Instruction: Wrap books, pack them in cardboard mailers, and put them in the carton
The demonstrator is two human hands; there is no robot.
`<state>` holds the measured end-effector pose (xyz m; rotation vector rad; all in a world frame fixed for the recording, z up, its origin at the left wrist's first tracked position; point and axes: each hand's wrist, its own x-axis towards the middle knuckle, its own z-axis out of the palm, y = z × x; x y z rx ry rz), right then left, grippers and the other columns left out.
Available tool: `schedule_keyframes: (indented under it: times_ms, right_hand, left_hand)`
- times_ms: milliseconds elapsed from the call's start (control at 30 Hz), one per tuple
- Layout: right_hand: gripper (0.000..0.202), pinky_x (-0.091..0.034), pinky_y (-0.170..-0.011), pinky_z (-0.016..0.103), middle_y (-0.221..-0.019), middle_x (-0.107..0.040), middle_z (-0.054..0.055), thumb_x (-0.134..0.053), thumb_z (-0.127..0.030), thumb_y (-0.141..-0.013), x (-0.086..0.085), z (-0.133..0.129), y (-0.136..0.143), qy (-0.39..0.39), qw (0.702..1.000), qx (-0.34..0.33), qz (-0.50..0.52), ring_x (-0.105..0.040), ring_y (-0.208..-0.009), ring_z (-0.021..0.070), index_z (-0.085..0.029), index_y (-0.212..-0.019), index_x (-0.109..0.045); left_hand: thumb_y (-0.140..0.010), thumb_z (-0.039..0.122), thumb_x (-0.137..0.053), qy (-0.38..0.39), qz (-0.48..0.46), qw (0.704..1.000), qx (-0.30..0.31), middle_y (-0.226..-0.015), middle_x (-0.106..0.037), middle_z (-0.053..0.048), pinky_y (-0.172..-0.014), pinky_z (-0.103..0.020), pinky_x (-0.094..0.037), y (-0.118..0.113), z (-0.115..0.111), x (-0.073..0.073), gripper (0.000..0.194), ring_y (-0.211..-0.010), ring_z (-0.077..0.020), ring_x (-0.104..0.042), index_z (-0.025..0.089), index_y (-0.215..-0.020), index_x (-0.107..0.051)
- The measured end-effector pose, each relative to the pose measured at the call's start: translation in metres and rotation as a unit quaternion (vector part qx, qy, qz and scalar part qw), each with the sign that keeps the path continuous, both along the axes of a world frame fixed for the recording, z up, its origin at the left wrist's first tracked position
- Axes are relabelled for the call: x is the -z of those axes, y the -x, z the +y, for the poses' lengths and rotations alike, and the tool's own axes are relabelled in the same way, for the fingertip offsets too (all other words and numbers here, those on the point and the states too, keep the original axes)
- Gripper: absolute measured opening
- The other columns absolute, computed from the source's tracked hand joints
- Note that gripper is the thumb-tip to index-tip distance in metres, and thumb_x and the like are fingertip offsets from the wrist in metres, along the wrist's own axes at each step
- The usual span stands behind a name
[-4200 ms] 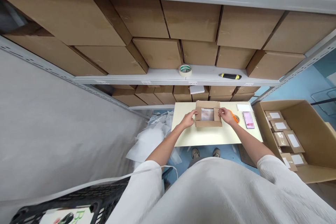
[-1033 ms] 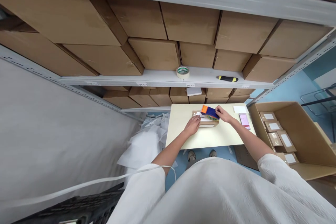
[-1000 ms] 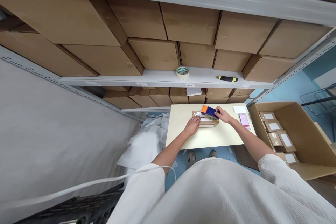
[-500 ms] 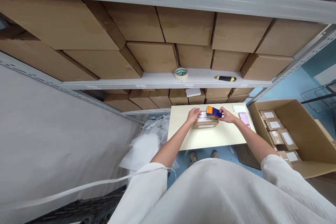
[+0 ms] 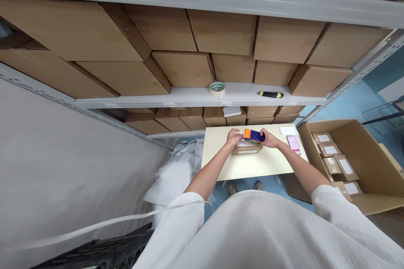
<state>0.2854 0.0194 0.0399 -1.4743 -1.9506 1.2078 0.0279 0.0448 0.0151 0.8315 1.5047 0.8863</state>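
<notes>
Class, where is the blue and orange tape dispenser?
The tape dispenser is right of centre in the head view, in the right hand, over the small brown cardboard box.

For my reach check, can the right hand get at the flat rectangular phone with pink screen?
Probably yes: nothing seems to block the phone, but the right hand holds an orange-and-blue tape dispenser.

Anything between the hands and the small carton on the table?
Right hand: yes, the orange-and-blue tape dispenser it holds is over the small carton. Left hand: nothing visible in between, at the carton's left end; whether it touches, I can't tell.
</notes>
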Motion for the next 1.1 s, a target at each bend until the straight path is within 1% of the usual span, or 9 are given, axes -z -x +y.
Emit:
schedule_keyframes:
  times_ms: [133, 267, 400, 567, 700, 800, 867, 933, 1100]
  right_hand:
    - [0.052, -0.036, -0.064, 0.027, -0.092, -0.052, -0.004, -0.070, -0.028, -0.060, -0.009, 0.003, 0.011, -0.009, 0.995, -0.027, -0.091, -0.044, -0.076, 0.0165, -0.029, -0.097, -0.034]
    - [0.049, -0.037, -0.070, 0.028, -0.094, -0.058, -0.002, -0.074, -0.035, -0.069, -0.023, 0.007, 0.016, -0.031, 0.982, -0.069, -0.175, -0.048, -0.078, 0.0193, -0.029, -0.099, -0.036]
    - [0.045, -0.038, -0.078, 0.031, -0.095, -0.064, 0.000, -0.074, -0.039, -0.077, -0.036, 0.013, 0.019, -0.064, 0.970, -0.111, -0.209, -0.051, -0.081, 0.0213, -0.028, -0.100, -0.037]
    - [0.041, -0.038, -0.079, 0.031, -0.100, -0.067, 0.002, -0.074, -0.035, -0.078, -0.044, 0.023, 0.025, -0.094, 0.956, -0.150, -0.233, -0.054, -0.085, 0.0230, -0.028, -0.100, -0.040]
    - [0.038, -0.037, -0.079, 0.031, -0.098, -0.066, 0.002, -0.073, -0.034, -0.080, -0.051, 0.028, 0.015, -0.118, 0.945, -0.164, -0.259, -0.056, -0.084, 0.0227, -0.028, -0.101, -0.042]
    - [0.041, -0.037, -0.081, 0.031, -0.095, -0.065, 0.002, -0.075, -0.039, -0.082, -0.058, 0.030, 0.002, -0.122, 0.937, -0.164, -0.283, -0.056, -0.085, 0.0236, -0.028, -0.099, -0.040]
    - [0.042, -0.037, -0.082, 0.032, -0.095, -0.065, 0.002, -0.076, -0.041, -0.082, -0.060, 0.031, -0.003, -0.118, 0.935, -0.163, -0.292, -0.057, -0.085, 0.0240, -0.028, -0.099, -0.039]
    - [0.041, -0.037, -0.081, 0.033, -0.095, -0.065, 0.003, -0.075, -0.039, -0.082, -0.061, 0.031, -0.004, -0.113, 0.934, -0.162, -0.299, -0.057, -0.086, 0.0243, -0.028, -0.099, -0.039]
    - [0.038, -0.037, -0.082, 0.033, -0.093, -0.064, 0.003, -0.072, -0.030, -0.081, -0.054, 0.032, 0.004, -0.097, 0.926, -0.164, -0.327, -0.058, -0.089, 0.0258, -0.028, -0.099, -0.039]
  left_hand:
    - [-0.062, 0.000, -0.085, 0.011, -0.005, 1.000, -0.004, -0.076, -0.072, 0.002, -0.076, -0.030, -0.058, 0.013, 0.000, -0.002, 0.057, -0.082, -0.0210, -0.077, 0.023, -0.105, -0.057]
    - [-0.061, -0.001, -0.085, 0.016, -0.008, 1.000, -0.014, -0.073, -0.070, 0.004, -0.073, -0.029, -0.057, 0.023, -0.003, 0.001, 0.060, -0.077, -0.0207, -0.076, 0.024, -0.104, -0.052]
    - [-0.060, 0.003, -0.089, 0.015, -0.023, 0.999, -0.017, -0.075, -0.071, 0.003, -0.075, -0.030, -0.058, 0.028, -0.003, 0.007, 0.062, -0.080, -0.0208, -0.076, 0.025, -0.103, -0.050]
    - [-0.062, 0.004, -0.089, 0.003, -0.041, 0.999, -0.030, -0.078, -0.071, 0.002, -0.075, -0.030, -0.058, 0.041, 0.002, 0.015, 0.062, -0.082, -0.0213, -0.077, 0.025, -0.105, -0.048]
    - [-0.063, 0.004, -0.085, -0.006, -0.022, 0.998, -0.056, -0.075, -0.069, 0.005, -0.074, -0.028, -0.055, 0.073, 0.003, 0.027, 0.059, -0.077, -0.0180, -0.074, 0.026, -0.102, -0.047]
    - [-0.064, 0.008, -0.083, 0.009, -0.014, 0.996, -0.085, -0.074, -0.069, 0.005, -0.073, -0.028, -0.053, 0.099, -0.002, 0.041, 0.055, -0.073, -0.0173, -0.072, 0.026, -0.101, -0.047]
    - [-0.065, 0.011, -0.083, 0.014, -0.019, 0.996, -0.091, -0.075, -0.071, 0.004, -0.072, -0.028, -0.052, 0.109, -0.006, 0.050, 0.053, -0.073, -0.0174, -0.072, 0.026, -0.101, -0.047]
    - [-0.065, 0.013, -0.082, 0.014, -0.022, 0.995, -0.091, -0.075, -0.072, 0.004, -0.072, -0.028, -0.051, 0.111, -0.010, 0.058, 0.051, -0.074, -0.0176, -0.073, 0.026, -0.101, -0.048]
    - [-0.064, 0.016, -0.083, 0.009, -0.029, 0.995, -0.097, -0.073, -0.072, 0.004, -0.075, -0.031, -0.051, 0.101, -0.015, 0.073, 0.050, -0.076, -0.0198, -0.073, 0.027, -0.099, -0.049]
